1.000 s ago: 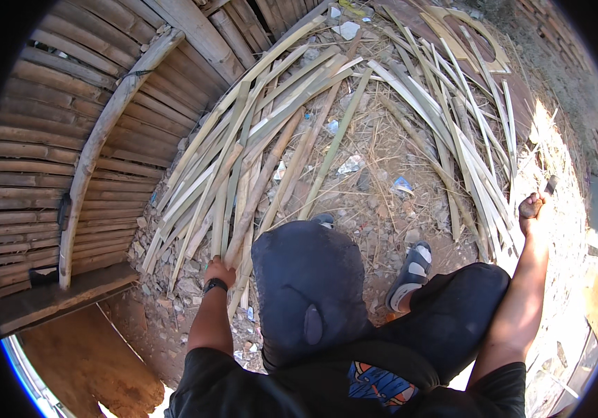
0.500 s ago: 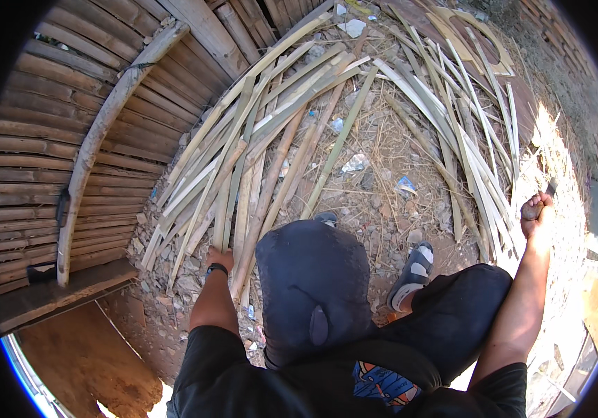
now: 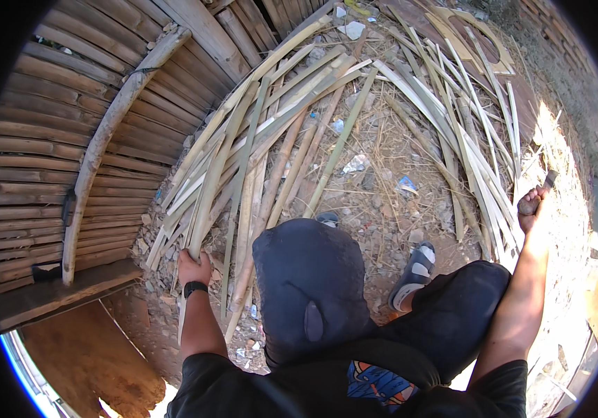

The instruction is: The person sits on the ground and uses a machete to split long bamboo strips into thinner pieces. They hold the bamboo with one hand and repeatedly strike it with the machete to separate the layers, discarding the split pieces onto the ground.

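My left hand (image 3: 194, 268), with a black watch on the wrist, is closed round the near end of a split bamboo strip (image 3: 210, 191). That strip slants away over a pile of bamboo strips (image 3: 271, 125) on the left. Just right of the hand lies a thinner greenish strip (image 3: 238, 202). Out at the far right, my right hand (image 3: 533, 209) is closed on the handle of a knife. The knife's short dark blade (image 3: 551, 179) points up past the fingers, and a rounded handle end shows below them.
A second pile of pale strips (image 3: 462, 146) lies on the right. Between the piles, a single green strip (image 3: 341, 143) rests on rubble and straw. A slatted bamboo wall (image 3: 41, 160) with a curved pole (image 3: 107, 125) stands left. A sandalled foot (image 3: 414, 272) is near the right pile.
My left hand has moved left and slightly nearer, drawing a wider bamboo strip with it. The thinner greenish strip now reaches nearer to me. My right hand has barely shifted.
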Motion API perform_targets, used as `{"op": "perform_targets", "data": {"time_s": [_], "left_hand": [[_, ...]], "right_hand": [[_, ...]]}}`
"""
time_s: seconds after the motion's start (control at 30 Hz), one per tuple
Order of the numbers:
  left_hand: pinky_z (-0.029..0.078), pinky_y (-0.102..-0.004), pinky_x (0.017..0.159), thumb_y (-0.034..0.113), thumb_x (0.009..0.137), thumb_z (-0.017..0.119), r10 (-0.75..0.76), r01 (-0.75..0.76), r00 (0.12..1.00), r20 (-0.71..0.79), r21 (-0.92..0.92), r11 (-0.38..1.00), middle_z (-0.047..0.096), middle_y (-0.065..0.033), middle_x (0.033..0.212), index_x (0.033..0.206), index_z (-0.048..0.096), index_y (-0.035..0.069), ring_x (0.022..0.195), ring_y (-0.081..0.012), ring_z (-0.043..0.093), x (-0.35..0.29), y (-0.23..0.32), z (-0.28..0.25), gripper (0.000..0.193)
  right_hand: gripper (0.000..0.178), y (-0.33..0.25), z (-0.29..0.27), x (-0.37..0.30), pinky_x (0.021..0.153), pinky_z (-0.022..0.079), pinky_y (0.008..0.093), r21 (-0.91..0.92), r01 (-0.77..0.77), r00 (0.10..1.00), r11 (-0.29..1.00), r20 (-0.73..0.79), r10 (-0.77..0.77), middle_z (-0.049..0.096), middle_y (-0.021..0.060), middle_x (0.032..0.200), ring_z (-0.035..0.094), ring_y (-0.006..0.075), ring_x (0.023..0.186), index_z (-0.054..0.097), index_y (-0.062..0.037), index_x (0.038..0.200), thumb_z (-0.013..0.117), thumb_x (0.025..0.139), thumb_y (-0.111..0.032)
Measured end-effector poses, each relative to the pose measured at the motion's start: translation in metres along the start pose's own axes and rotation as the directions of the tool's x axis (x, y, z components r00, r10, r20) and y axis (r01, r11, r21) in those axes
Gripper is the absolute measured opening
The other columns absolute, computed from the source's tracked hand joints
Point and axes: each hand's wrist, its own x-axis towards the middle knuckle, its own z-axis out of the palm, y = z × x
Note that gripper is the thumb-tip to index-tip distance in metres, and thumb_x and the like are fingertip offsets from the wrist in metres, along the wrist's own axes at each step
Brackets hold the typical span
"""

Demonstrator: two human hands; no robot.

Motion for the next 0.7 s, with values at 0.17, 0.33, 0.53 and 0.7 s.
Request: {"op": "perform_targets", "data": {"time_s": [0.17, 0.33, 0.53, 0.7], "left_hand": [[0.051, -0.0491, 0.074, 0.044, 0.085, 0.068, 0.052, -0.051, 0.999, -0.018, 0.038, 0.998, 0.066, -0.0214, 0.095, 0.103, 0.057, 0.003, 0.086, -0.0407, 0.065, 0.023, 0.0, -0.085, 0.047], [0.051, -0.0476, 0.071, 0.039, 0.086, 0.071, 0.321, -0.31, 0.919, -0.231, 0.082, 0.947, 0.067, -0.022, 0.085, 0.098, 0.061, 0.002, 0.08, -0.0414, 0.065, 0.028, 0.027, -0.153, 0.04], [0.049, -0.0428, 0.064, 0.037, 0.086, 0.071, 0.444, -0.439, 0.896, 0.022, -0.111, 0.891, 0.064, -0.0197, 0.071, 0.089, 0.066, 0.001, 0.068, -0.0402, 0.063, 0.031, 0.12, -0.22, 0.036], [0.049, -0.0342, 0.06, 0.045, 0.091, 0.063, 0.496, -0.401, 0.785, 0.372, -0.304, 0.864, 0.064, -0.0125, 0.062, 0.082, 0.069, 0.001, 0.058, -0.0258, 0.064, 0.05, 0.204, -0.242, 0.045]], "right_hand": [[0.009, 0.006, 0.008, 0.0, 0.066, 0.041, 0.0261, -0.057, 0.025, 1.0, 0.998, 0.015, -0.024, 0.044, 0.0001, 0.082, 0.043, 0.0128, 0.072, 0.048, -0.0097, 0.094, 0.055, 0.093, -0.014], [0.012, 0.01, 0.034, -0.019, 0.058, 0.042, 0.0248, -0.155, 0.081, 0.997, 0.985, 0.016, -0.08, 0.047, -0.0011, 0.073, 0.045, 0.0108, 0.063, 0.051, -0.009, 0.088, 0.054, 0.095, -0.018], [0.015, 0.011, 0.074, -0.072, 0.062, 0.039, 0.0241, -0.329, 0.088, 0.979, 0.94, 0.201, -0.021, 0.047, -0.0019, 0.079, 0.043, 0.0095, 0.068, 0.052, -0.0082, 0.101, 0.057, 0.093, -0.02], [0.016, 0.021, 0.114, -0.117, 0.058, 0.041, 0.0256, -0.459, 0.187, 0.903, 0.869, 0.429, 0.032, 0.049, -0.0004, 0.079, 0.047, 0.0098, 0.065, 0.052, -0.0069, 0.102, 0.057, 0.092, -0.018]]}}
